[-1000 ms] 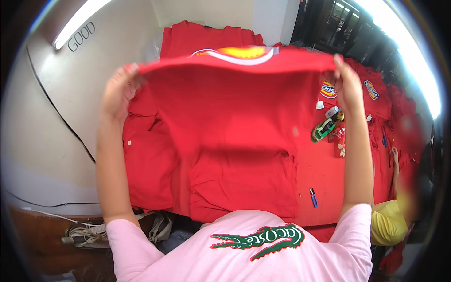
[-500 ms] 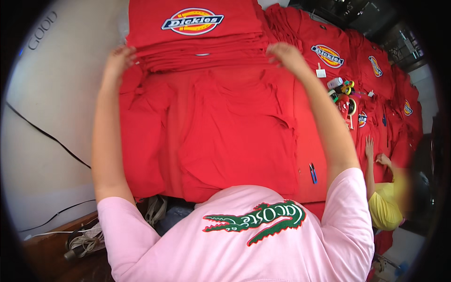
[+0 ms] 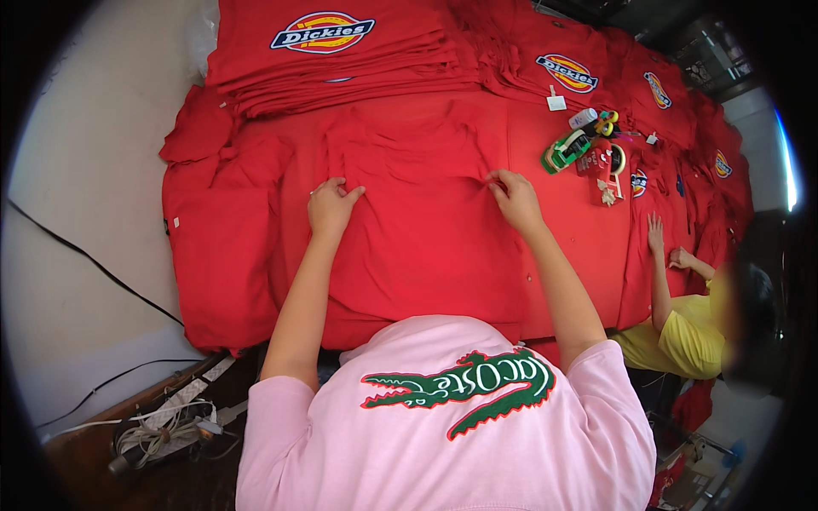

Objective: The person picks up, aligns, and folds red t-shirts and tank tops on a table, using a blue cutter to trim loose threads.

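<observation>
A plain red T-shirt (image 3: 426,247) lies in front of me on the red table, its neckline at the far end. My left hand (image 3: 331,207) is closed on its left edge, thumb pointing inward. At the opposite edge, my right hand (image 3: 515,203) pinches the cloth between thumb and fingers, raising a small crease. Beyond the shirt rises a stack of folded red T-shirts (image 3: 341,64) with an oval printed emblem on top. Another red garment (image 3: 223,255) lies to the left of my left forearm.
Right of the shirt sit a green tape dispenser (image 3: 566,152), a white cylinder (image 3: 583,118), yellow-handled scissors (image 3: 607,124) and a tape roll (image 3: 618,159). More printed red shirts (image 3: 571,72) line the far right. A co-worker in yellow (image 3: 682,336) works there. Bundled cables (image 3: 166,439) lie lower left.
Both hands have come back from the folded stack to the sides of the near shirt and taken hold of its edges. The blue snips seen at the right are no longer visible.
</observation>
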`<state>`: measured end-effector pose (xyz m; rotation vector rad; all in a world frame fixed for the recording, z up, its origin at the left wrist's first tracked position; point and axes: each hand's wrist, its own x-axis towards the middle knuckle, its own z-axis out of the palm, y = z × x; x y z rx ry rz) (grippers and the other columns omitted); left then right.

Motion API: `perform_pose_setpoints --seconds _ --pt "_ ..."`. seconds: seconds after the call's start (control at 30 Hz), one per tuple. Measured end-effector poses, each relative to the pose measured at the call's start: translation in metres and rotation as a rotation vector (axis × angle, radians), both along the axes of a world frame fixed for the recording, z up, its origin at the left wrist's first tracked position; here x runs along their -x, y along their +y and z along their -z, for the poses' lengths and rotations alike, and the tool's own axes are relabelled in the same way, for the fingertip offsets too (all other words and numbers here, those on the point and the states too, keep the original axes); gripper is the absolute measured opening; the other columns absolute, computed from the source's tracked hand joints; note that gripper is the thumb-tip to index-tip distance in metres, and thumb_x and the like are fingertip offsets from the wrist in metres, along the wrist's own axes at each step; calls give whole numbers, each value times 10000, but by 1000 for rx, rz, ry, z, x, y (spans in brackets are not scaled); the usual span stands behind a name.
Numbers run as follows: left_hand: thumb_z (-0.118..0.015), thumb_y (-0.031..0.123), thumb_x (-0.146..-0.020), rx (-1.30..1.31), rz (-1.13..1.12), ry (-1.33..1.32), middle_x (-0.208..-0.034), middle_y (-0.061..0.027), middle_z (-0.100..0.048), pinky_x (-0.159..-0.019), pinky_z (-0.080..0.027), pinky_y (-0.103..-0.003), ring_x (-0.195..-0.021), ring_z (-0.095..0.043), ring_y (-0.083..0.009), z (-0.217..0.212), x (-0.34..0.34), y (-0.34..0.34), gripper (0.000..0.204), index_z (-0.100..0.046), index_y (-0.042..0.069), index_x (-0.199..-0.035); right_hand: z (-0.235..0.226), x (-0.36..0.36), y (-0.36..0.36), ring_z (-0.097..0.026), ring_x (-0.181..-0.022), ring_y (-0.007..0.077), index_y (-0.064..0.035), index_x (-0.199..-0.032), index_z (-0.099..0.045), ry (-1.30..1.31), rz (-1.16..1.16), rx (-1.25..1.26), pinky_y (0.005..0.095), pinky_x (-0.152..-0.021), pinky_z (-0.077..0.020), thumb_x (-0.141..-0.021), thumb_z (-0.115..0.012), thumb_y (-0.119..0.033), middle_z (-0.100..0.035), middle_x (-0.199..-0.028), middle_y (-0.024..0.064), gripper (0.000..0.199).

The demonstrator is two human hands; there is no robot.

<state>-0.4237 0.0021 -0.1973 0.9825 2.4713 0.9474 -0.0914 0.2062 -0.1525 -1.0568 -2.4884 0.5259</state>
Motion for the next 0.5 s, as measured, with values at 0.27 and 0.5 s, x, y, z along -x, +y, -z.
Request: perform_pose_setpoints --seconds 0.27,0.5 --pt "-820 287 -903 -566 76 -906 -1303 -110 -695 -1045 -495 -372 -1217 -645 -227 -44 -54 -24 573 -626 -24 -1344 -82 -26 -69 -652 -906 73 -54 -1171 -692 429 11 520 269 -805 -521 -987 -708 -120 -717 -916 30 196" --pt "-761 148 -928 -5 482 -1062 -1094 -32 -754 -967 -511 -299 -1047 -662 -94 -152 -89 -222 323 -743 -7 -1210 -169 -145 -119 -722 -1021 272 -40 -1209 -740 -409 -435 559 403 -942 -552 -732 -861 -88 -765 -1098 131 494"
